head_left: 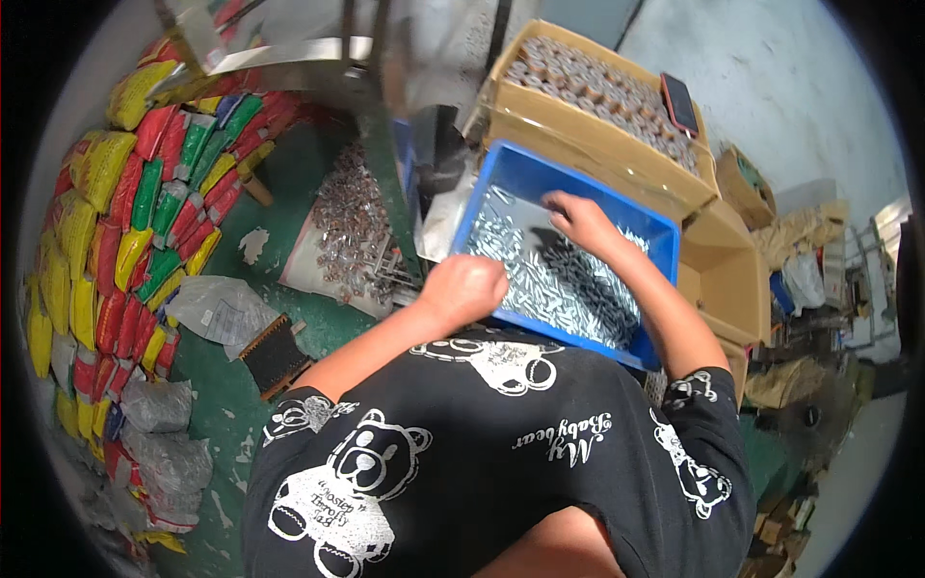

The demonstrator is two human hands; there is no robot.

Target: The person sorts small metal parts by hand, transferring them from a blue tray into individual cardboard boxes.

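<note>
A blue plastic bin (663,246) in front of me holds a loose layer of small silvery metal pins (525,275). My left hand (467,289) is closed in a fist over the bin's near left edge. What it grips, if anything, is hidden by the fingers. Over the far middle of the bin is my right hand (581,222), its fingers curled together above the pins. I cannot make out anything in its grasp. The shadow of my right arm falls across the pins.
Beyond the bin, a cardboard box (578,144) holds rows of round metal parts, with a phone (679,104) on its right end. An open carton (723,279) stands to the right. Small metal parts (352,226) lie heaped on the left, beside stacked colourful bags (125,231).
</note>
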